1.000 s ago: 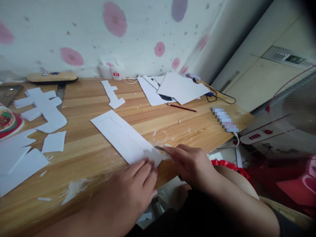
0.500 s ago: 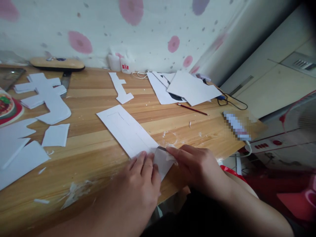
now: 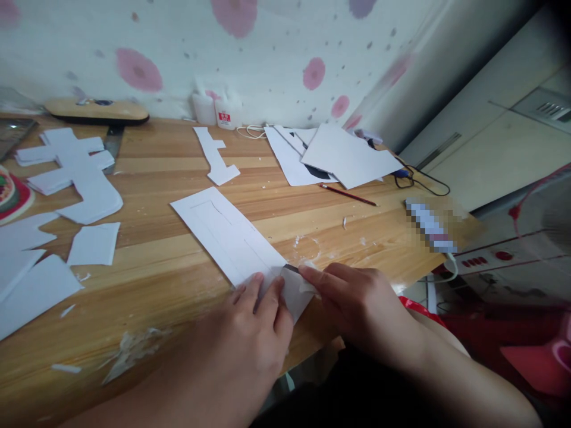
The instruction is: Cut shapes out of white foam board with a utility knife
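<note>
A white board [image 3: 225, 229] with pencil outlines drawn on it lies slantwise on the wooden table, its near end at the front edge. My left hand [image 3: 254, 327] rests on the near part of this board, palm down, fingers stretched out and slightly apart. In my right hand [image 3: 352, 297] is a dark thin blade [image 3: 292, 269], with whitish wrapping [image 3: 307, 285] around the gripped part. The blade's tip touches the board near its right edge, just beyond my left fingertips. My right fingers partly hide the wrapped end.
White cut-out pieces [image 3: 75, 166] and scraps [image 3: 31, 297] lie at left. A small cut-out [image 3: 216, 157], white bottles [image 3: 225, 113] and a case [image 3: 98, 110] sit farther back. Stacked sheets [image 3: 350, 154], a pencil [image 3: 348, 195] and a blurred-out phone [image 3: 430, 226] are at right.
My left fingers have shifted slightly on the board and spread a little more. The blade stays at nearly the same spot. The whole view has moved slightly.
</note>
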Motion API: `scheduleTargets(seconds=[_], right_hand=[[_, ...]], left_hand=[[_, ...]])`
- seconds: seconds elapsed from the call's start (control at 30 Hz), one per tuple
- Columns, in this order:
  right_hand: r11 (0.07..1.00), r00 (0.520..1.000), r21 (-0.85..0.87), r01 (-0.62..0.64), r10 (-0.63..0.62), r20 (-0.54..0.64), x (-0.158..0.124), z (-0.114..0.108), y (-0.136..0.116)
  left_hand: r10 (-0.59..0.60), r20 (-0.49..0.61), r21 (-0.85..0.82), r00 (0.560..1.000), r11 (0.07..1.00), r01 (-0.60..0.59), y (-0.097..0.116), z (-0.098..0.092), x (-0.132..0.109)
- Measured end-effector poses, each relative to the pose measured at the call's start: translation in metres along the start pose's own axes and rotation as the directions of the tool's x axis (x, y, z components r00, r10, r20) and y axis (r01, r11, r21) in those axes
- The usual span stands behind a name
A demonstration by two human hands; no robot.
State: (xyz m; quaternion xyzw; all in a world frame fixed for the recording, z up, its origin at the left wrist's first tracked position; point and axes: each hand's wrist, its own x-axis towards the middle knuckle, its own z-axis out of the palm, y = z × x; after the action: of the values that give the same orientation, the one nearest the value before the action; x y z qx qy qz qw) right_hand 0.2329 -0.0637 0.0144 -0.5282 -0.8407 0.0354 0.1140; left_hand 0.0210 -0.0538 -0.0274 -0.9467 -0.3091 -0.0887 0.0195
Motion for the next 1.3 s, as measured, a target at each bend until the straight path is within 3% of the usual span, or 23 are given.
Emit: scheduleTargets(seconds=[0.37,0.7,0.83,1.03,1.3], right_hand=[[0.993,0.992,-0.111,0.026,-0.012,0.124,0.005,-0.004,0.004],[0.984,0.959,-0.174,0.039,0.012,0.284,0.011,-0.012,-0.003],[0.975,0.960,-0.213,0.057,0.005,0.279,0.015,-0.013,-0.003],[0.968,0.960,-0.245,0.057,0.014,0.279,0.017,-0.016,-0.005],[0.963,0.956,-0.258,0.073,0.006,0.293,0.012,-0.017,-0.007]], left_hand=[[-0.028,0.024,-0.024,0.999,0.999,0.029,-0.002,-0.006,0.004],[0.035,0.006,0.021,0.999,0.999,-0.035,-0.005,-0.005,0.005],[0.089,0.042,0.052,0.995,0.994,-0.092,-0.008,-0.010,0.010],[0.017,-0.015,0.058,1.000,0.998,-0.016,-0.005,-0.005,0.009],[0.090,-0.005,0.071,0.996,0.993,-0.089,-0.009,-0.003,0.006]])
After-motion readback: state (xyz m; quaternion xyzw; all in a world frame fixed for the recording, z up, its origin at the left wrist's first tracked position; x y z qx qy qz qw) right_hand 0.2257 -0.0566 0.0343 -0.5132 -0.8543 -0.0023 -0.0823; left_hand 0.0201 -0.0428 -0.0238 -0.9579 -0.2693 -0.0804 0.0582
